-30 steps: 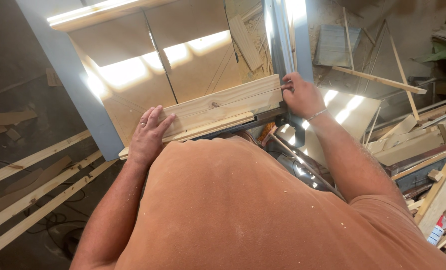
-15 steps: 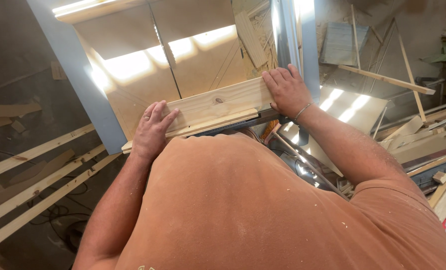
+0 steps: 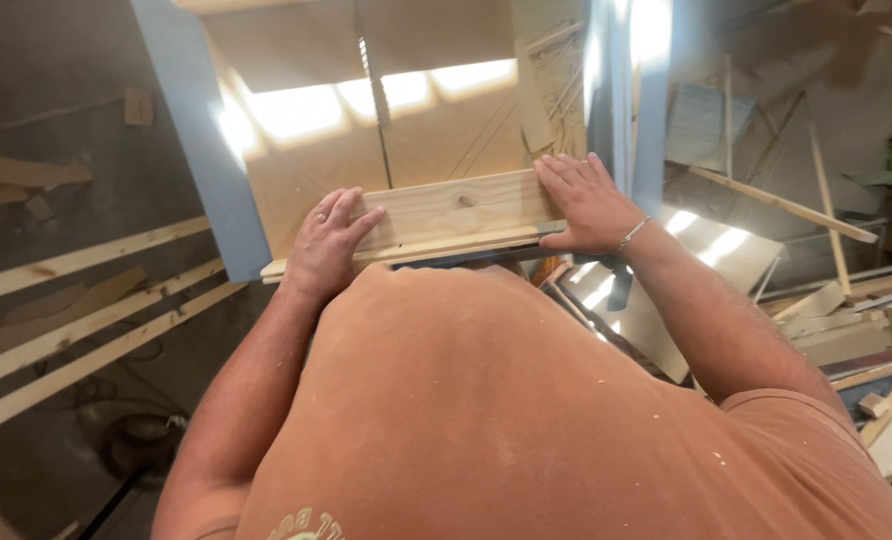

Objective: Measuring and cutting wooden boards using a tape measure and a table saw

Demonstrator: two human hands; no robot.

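Head camera: a person in a dust-flecked orange shirt [image 3: 526, 420] pressed both hands flat on a pale wooden board [image 3: 446, 215] lying across a saw table [image 3: 306, 180]. The left hand [image 3: 326, 245], fingers spread, covered the board's left end; the right hand [image 3: 588, 205], fingers together, held its right end beside a blue-grey fence [image 3: 631, 110]. Timber strips [image 3: 76, 320] lay on the floor.

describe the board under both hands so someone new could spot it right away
Find the flat saw table with the blue-grey edge. The pale pine board lies across its near edge, left hand and right hand flat on its ends. Unlike the loose strips lying lower left, it is wider and has a dark knot.
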